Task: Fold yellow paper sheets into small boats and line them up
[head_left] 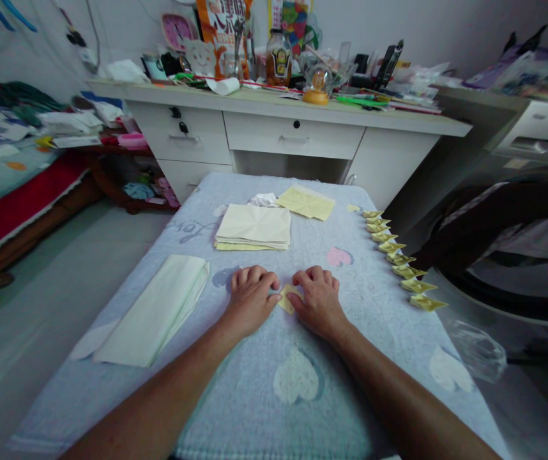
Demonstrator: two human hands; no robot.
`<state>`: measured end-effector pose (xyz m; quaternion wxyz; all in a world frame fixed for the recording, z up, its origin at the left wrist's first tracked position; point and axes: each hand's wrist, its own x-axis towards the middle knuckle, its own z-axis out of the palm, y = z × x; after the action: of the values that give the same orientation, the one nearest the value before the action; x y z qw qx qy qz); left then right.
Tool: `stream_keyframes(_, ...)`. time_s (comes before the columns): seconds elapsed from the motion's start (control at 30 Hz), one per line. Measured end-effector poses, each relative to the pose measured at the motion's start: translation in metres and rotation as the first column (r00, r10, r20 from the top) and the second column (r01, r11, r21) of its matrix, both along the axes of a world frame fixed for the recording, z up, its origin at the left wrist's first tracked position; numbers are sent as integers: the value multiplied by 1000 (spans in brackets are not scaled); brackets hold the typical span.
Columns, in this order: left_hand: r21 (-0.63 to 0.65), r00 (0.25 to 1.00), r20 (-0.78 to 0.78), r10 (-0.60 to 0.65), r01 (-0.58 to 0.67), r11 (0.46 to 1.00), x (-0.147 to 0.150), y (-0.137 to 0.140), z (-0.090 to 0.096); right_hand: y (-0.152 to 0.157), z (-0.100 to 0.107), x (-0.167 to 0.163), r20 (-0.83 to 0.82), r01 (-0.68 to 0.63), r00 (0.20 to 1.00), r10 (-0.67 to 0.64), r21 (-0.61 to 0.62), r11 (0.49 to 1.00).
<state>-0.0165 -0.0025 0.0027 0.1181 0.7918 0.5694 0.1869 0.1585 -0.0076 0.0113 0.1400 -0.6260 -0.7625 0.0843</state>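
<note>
A small piece of folded yellow paper [287,300] lies on the cloth-covered table between my hands. My left hand [253,295] rests at its left side, fingers curled, thumb and forefinger at the paper's edge. On the right, my right hand [318,299] has its thumb pressed on the paper and its other fingers curled above. Both hands' fingertips are partly hidden. Beyond them sits a stack of creased cream and yellow paper [253,225]. A row of several folded yellow paper boats [398,259] runs along the table's right edge.
A folded pale green-white sheet [159,310] lies at the left. Yellow sheets [307,201] and a crumpled white tissue [263,200] are at the back. Behind stands a white desk [297,135] with cluttered top; a washing machine [537,144] is at right, a bed [15,185] at left.
</note>
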Motion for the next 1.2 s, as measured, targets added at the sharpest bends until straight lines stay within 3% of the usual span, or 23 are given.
stream_keyframes(0.37, -10, 999, 51, -13, 13, 1000, 4, -1, 0, 2, 0, 22, -39, 31, 999, -31, -15, 999)
stream_keyframes(0.57, -24, 994, 93, -60, 62, 998, 4, 1, 0, 0, -3, 27, -127, -123, 983, 131, 65, 990)
stream_keyframes(0.73, -29, 972, 202, -119, 127, 991, 5, 4, 2, 1, -4, 17, -135, -187, 972, 193, 58, 981)
stream_keyframes(0.87, -42, 914, 376, -154, 183, 982, 7, 3, 7, 1, 0, 14, -247, -234, 937, 245, 76, 969)
stream_keyframes(1.03, -111, 856, 499, -135, 218, 970, 7, -2, 17, -3, 5, 16, -486, -300, 808, 334, 148, 942)
stream_keyframes(1.1, -202, 770, 638, -25, 198, 959, 6, -2, 17, -4, 5, 16, -606, -279, 732, 311, 150, 949)
stream_keyframes(1.2, -305, 567, 817, 106, 269, 914, 7, -1, 15, -5, 5, 15, -740, -281, 619, 264, 106, 954)
